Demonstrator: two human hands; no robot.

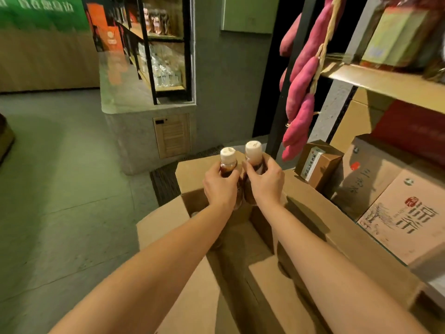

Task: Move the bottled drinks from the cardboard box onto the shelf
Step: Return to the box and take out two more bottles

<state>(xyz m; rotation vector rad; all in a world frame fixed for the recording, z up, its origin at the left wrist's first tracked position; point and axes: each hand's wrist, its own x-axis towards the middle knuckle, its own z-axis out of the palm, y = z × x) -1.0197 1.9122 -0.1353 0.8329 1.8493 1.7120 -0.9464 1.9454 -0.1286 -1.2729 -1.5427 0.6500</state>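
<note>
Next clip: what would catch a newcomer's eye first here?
Centre frame, the left hand grips the left bottle and the right hand the right bottle, dark with pale caps, over the open cardboard box. Upper right, a string of pink sweet potatoes hangs beside the shelf.

1. Matt brown paperboard, creased: cardboard box (337, 227).
2. Clear glossy plastic, pale matt caps: left bottle (227, 163), right bottle (254, 155).
3. Smooth light wood board, black metal post: shelf (385, 80).
4. Smooth grey, faint sheen: floor (60, 189).
</note>
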